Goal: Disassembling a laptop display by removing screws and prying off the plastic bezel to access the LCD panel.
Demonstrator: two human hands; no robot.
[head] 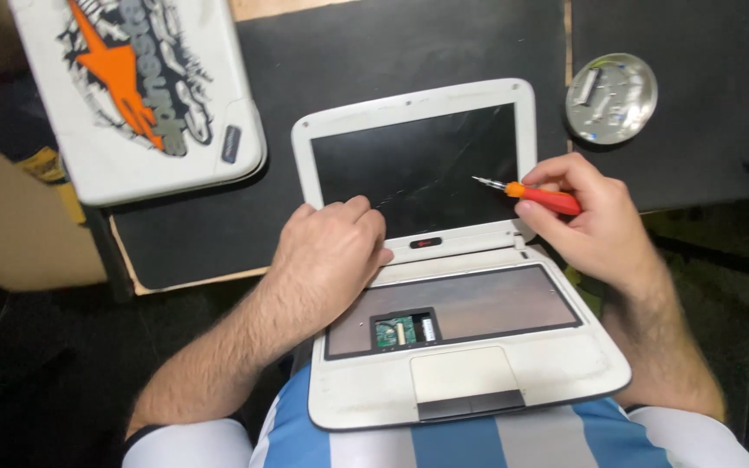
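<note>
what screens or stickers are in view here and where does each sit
Dark, cracked screen in a white rounded laptop frame, centre, laid back on the black mat, left hand at its lower edge.
Orange, black and grey graphic sticker covering the lid of a closed white laptop, upper left.

Black table (374, 52), closed white laptop (145, 87) with orange sticker, round metal dish (611, 97)
</note>
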